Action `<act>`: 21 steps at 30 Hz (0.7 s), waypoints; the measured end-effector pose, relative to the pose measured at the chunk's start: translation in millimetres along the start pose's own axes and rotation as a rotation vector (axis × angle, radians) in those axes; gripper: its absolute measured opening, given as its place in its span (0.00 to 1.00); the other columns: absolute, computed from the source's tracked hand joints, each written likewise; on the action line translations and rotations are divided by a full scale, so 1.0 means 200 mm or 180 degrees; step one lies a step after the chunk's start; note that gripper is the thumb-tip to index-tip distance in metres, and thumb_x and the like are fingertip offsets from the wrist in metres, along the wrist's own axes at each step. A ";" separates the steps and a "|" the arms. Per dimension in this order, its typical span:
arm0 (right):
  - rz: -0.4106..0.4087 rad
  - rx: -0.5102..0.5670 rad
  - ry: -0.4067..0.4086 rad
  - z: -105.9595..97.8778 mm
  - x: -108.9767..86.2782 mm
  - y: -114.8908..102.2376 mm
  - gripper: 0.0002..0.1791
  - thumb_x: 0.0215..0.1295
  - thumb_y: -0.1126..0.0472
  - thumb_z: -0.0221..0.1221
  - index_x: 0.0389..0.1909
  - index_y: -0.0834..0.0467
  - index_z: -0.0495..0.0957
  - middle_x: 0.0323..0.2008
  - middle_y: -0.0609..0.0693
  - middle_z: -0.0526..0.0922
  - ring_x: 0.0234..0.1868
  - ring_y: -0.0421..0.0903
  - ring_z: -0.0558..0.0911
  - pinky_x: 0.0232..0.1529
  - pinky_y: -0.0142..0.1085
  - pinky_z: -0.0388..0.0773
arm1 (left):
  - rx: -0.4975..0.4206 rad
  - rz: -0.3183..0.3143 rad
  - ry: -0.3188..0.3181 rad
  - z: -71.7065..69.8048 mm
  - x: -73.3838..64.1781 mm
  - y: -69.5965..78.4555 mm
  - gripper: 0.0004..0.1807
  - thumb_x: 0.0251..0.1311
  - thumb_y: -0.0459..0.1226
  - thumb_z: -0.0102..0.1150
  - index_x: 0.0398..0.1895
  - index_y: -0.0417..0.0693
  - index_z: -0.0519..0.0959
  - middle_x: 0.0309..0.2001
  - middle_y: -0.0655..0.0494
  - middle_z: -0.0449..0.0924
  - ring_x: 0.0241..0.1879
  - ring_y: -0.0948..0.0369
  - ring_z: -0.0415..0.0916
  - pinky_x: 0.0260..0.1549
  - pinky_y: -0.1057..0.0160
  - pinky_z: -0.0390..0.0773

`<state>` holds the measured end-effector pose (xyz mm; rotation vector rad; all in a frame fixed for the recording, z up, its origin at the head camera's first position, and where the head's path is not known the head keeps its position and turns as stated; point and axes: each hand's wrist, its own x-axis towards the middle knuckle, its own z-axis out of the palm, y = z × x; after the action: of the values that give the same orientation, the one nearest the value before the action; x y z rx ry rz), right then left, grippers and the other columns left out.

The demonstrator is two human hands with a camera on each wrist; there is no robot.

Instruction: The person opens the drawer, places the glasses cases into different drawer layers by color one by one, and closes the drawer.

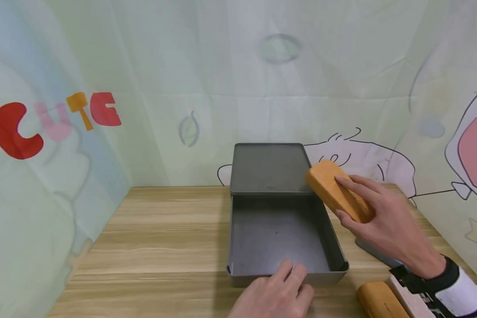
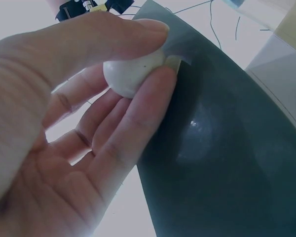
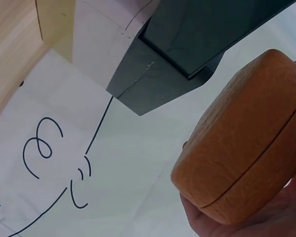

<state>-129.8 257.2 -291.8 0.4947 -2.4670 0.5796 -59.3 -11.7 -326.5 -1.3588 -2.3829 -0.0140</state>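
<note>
A dark grey box (image 1: pixel 270 168) stands on the table with its drawer (image 1: pixel 276 238) pulled out toward me; the drawer's inside is bare. My left hand (image 1: pixel 276 291) is at the drawer front, and in its wrist view thumb and fingers pinch a round white knob (image 2: pixel 130 76) there. To the right, my right hand (image 1: pixel 385 221) grips an orange-brown glasses case (image 1: pixel 326 181) by its sides. That case is raised and tilted, overlapping the right edge of the box and drawer in the head view. The right wrist view shows the case's seam and rounded end.
A second orange-brown case (image 1: pixel 379 300) lies at the lower right, beside a whitish long object (image 1: pixel 407 296). Partly hidden under my right forearm is a flat grey-blue thing (image 1: pixel 375 251). A printed cloth (image 1: pixel 183 66) surrounds the wooden table (image 1: pixel 163 247) at back and sides.
</note>
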 end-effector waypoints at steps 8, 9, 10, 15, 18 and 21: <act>-0.0062 0.0177 -0.0079 0.00 0.02 -0.04 0.40 0.53 0.61 0.73 0.69 0.42 0.74 0.63 0.54 0.79 0.42 0.48 0.80 0.27 0.30 0.76 | 0.0085 -0.0001 0.0154 0.01 0.01 0.01 0.07 0.68 0.46 0.59 0.31 0.60 0.81 0.37 0.64 0.70 0.30 0.68 0.55 0.15 0.79 0.50; -0.0061 0.0198 -0.0099 0.00 0.02 -0.04 0.39 0.54 0.61 0.73 0.69 0.42 0.74 0.64 0.55 0.78 0.43 0.49 0.81 0.28 0.30 0.77 | 0.0119 0.0002 0.0206 0.01 0.01 0.01 0.06 0.67 0.45 0.60 0.31 0.60 0.81 0.36 0.64 0.70 0.30 0.67 0.55 0.15 0.79 0.49; -0.0067 0.0195 -0.0115 0.00 0.02 -0.05 0.39 0.54 0.61 0.73 0.69 0.42 0.74 0.64 0.55 0.78 0.44 0.49 0.81 0.28 0.30 0.77 | 0.0151 0.0004 0.0247 0.01 0.01 0.01 0.06 0.66 0.45 0.60 0.30 0.60 0.80 0.36 0.64 0.70 0.30 0.67 0.55 0.15 0.79 0.49; -0.0156 0.0197 -0.0164 0.00 0.03 -0.07 0.40 0.52 0.61 0.74 0.69 0.42 0.74 0.63 0.54 0.79 0.43 0.48 0.82 0.28 0.30 0.78 | 0.0200 0.0028 0.0320 0.01 0.01 0.01 0.06 0.66 0.45 0.60 0.30 0.60 0.80 0.36 0.64 0.70 0.30 0.67 0.56 0.16 0.79 0.49; -0.0239 0.0191 -0.0182 0.00 0.03 -0.08 0.42 0.51 0.62 0.74 0.69 0.41 0.74 0.62 0.53 0.80 0.41 0.46 0.82 0.28 0.30 0.79 | 0.0166 0.0036 0.0282 0.01 0.01 0.01 0.07 0.67 0.46 0.59 0.30 0.60 0.80 0.35 0.64 0.69 0.30 0.68 0.55 0.16 0.79 0.49; -0.0303 0.0190 -0.0199 0.00 0.03 -0.09 0.42 0.50 0.62 0.75 0.69 0.41 0.74 0.62 0.52 0.80 0.41 0.45 0.81 0.28 0.30 0.79 | 0.0179 0.0042 0.0287 0.01 0.01 0.02 0.07 0.67 0.46 0.60 0.30 0.60 0.80 0.35 0.64 0.69 0.30 0.67 0.55 0.16 0.79 0.49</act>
<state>-126.5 239.9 -283.3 0.6594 -2.4751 0.6090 -58.6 -7.3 -328.0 -1.3197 -2.2828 -0.0045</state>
